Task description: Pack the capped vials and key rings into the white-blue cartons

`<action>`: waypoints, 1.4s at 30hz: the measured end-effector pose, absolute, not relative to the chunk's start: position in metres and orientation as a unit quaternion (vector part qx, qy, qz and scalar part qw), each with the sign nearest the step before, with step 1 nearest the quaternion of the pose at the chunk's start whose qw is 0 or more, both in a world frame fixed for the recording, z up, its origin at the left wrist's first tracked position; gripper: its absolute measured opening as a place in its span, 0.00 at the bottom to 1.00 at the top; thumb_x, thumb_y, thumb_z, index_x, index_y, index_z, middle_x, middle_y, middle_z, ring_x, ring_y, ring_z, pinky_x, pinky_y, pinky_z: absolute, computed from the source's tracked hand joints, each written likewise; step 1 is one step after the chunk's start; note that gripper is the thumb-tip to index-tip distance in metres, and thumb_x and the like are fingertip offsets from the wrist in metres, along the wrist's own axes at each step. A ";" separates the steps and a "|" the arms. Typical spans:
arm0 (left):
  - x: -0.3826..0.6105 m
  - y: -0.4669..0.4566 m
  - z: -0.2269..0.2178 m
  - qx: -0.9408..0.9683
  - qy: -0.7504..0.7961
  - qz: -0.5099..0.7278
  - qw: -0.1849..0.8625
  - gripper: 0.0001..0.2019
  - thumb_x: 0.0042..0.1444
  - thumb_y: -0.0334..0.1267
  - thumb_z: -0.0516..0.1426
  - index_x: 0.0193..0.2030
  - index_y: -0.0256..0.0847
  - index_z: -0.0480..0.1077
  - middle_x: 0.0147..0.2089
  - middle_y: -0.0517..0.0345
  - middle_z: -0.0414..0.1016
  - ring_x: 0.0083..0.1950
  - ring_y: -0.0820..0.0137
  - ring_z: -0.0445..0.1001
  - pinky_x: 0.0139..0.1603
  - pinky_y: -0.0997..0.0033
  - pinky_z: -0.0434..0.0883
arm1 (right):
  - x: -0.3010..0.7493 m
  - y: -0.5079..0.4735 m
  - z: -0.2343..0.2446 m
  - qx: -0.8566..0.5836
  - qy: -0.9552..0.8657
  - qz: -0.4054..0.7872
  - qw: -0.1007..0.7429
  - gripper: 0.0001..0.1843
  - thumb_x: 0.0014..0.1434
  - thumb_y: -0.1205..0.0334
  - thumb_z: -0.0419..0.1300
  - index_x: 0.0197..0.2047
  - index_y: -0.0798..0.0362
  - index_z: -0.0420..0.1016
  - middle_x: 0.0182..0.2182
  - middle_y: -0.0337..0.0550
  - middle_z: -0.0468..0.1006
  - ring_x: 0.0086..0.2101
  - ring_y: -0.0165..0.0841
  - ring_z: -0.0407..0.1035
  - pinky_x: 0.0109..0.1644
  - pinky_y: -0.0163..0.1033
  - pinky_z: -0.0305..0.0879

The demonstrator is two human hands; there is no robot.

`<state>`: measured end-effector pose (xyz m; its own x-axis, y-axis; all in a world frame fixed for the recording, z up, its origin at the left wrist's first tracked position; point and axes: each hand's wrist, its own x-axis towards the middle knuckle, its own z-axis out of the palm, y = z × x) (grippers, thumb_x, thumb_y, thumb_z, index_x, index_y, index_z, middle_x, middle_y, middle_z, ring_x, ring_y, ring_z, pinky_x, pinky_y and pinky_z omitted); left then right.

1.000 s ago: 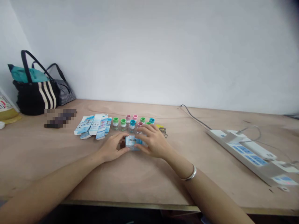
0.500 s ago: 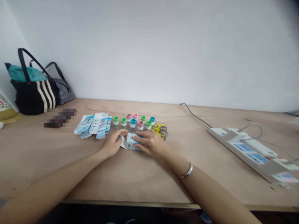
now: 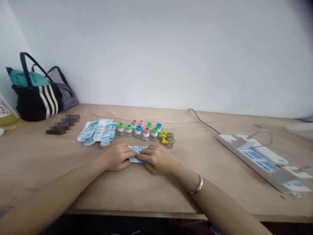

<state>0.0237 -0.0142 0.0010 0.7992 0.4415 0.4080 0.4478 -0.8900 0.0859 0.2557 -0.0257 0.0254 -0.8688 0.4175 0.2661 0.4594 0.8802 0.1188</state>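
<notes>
The table (image 3: 141,192) lies under both hands. Far beyond them leftward stands the bag (image 3: 31,102); right, the power strip (image 3: 256,160). Cartons (image 3: 100,130) lie ahead of the left hand (image 3: 119,157). It and the right hand (image 3: 160,160) pinch opposite ends of one carton (image 3: 137,148) between them. Jars (image 3: 138,131) stand just beyond.

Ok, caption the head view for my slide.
Left hand and right hand on a printed carton, coloured-topped jars beyond.

Bottles (image 3: 138,130) block the right hand (image 3: 158,158) ahead; tabletop (image 3: 195,138) between yellow keyrings (image 3: 166,134) and power strip (image 3: 265,164) offers passage
</notes>
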 end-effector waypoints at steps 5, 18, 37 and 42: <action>0.025 -0.012 0.002 -0.928 -0.242 -0.281 -0.033 0.13 0.59 0.36 0.51 0.48 0.41 0.71 0.43 0.51 0.77 0.44 0.65 0.75 0.48 0.64 0.71 | 0.262 -0.024 0.035 -0.263 -0.949 0.029 0.170 0.18 0.56 0.69 0.55 0.49 0.52 0.73 0.34 0.45 0.79 0.31 0.32 0.71 0.35 0.35 0.63; 0.036 -0.004 0.005 -0.806 -0.388 -0.434 -0.102 0.15 0.59 0.38 0.51 0.52 0.43 0.69 0.47 0.56 0.77 0.42 0.69 0.76 0.41 0.71 0.73 | 0.266 0.002 0.028 -0.413 -0.795 0.152 0.418 0.08 0.57 0.58 0.57 0.36 0.53 0.71 0.31 0.40 0.77 0.31 0.31 0.69 0.35 0.34 0.63; -0.014 -0.005 0.053 -0.689 -0.458 -0.514 0.226 0.09 0.58 0.38 0.53 0.44 0.40 0.67 0.38 0.53 0.73 0.39 0.67 0.72 0.40 0.69 0.69 | 0.276 -0.004 0.030 -0.406 -0.845 0.137 0.320 0.30 0.57 0.57 0.58 0.60 0.51 0.55 0.43 0.48 0.73 0.30 0.31 0.70 0.32 0.37 0.68; -0.053 0.011 0.058 -0.655 -0.580 -0.427 0.228 0.07 0.55 0.34 0.51 0.38 0.39 0.69 0.37 0.52 0.68 0.42 0.63 0.70 0.43 0.66 0.67 | 0.269 -0.006 0.025 -0.387 -0.881 0.117 0.246 0.19 0.56 0.60 0.59 0.51 0.53 0.67 0.42 0.48 0.73 0.33 0.32 0.70 0.36 0.38 0.68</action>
<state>-0.0531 0.0106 0.0576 -0.0380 0.5644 0.8246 0.9548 -0.2229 0.1966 0.2685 -0.0059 0.0246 -0.5793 0.7398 0.3421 0.6246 0.6726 -0.3968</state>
